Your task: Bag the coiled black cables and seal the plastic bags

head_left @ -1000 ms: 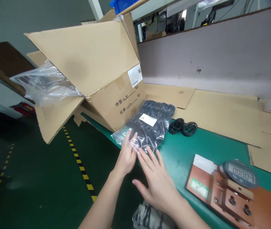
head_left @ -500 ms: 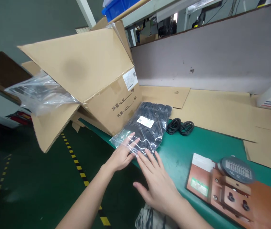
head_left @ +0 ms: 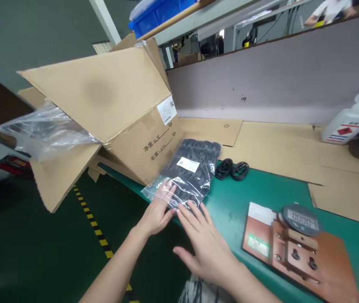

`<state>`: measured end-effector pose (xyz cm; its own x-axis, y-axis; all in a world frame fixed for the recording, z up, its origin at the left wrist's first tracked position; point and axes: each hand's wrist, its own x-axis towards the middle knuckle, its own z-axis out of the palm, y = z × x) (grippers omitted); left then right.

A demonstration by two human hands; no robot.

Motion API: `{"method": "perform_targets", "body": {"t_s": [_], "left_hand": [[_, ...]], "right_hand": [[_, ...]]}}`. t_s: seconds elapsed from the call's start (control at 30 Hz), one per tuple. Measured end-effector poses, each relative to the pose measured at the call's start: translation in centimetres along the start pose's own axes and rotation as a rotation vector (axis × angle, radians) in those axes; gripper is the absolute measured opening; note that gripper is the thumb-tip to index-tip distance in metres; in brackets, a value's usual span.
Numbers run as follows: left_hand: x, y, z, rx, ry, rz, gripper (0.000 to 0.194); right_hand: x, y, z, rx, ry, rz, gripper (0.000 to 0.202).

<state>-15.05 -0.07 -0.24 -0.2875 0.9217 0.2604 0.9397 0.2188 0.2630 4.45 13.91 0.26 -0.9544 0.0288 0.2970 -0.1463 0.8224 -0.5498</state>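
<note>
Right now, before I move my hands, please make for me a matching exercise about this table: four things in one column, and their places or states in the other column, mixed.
Things
1. Plastic bag
2. Black cables
3. Digital gauge
4. White bottle

Places and states
A. Mounted on a reddish-brown base
B. Standing on cardboard sheeting, with a red diamond on its front
C. At the fingertips of the left hand and the right hand
D. Coiled, lying on the green table

Right pairs
1-C, 2-D, 3-A, 4-B
</note>
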Motion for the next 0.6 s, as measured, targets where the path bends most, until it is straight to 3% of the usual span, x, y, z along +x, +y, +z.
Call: {"method": "perform_targets", "body": {"t_s": [0.23, 0.37, 0.47, 0.6], "left_hand": [[-3.6, 2.0, 2.3, -0.061, 0.261, -0.055, 0.060], [-4.2, 3.9, 1.2, -0.074, 0.535, -0.091, 0.046], [-1.2, 6.0, -1.2, -0.098, 0.634, -0.030, 0.043], [7.8, 9.5, -3.2, -0.147, 0.256, 0.019, 0.034]], "right_hand": [[0.0, 0.3, -0.4, 0.086, 0.038, -0.013, 0.071], [-0.1, 0.3, -0.9, 0.152, 0.058, 0.000, 0.063], [-0.2, 0.3, -1.4, 0.216, 0.085, 0.008, 0.050], [-0.3, 0.3, -2.2, 0.254, 0.138, -0.009, 0.049]]}}
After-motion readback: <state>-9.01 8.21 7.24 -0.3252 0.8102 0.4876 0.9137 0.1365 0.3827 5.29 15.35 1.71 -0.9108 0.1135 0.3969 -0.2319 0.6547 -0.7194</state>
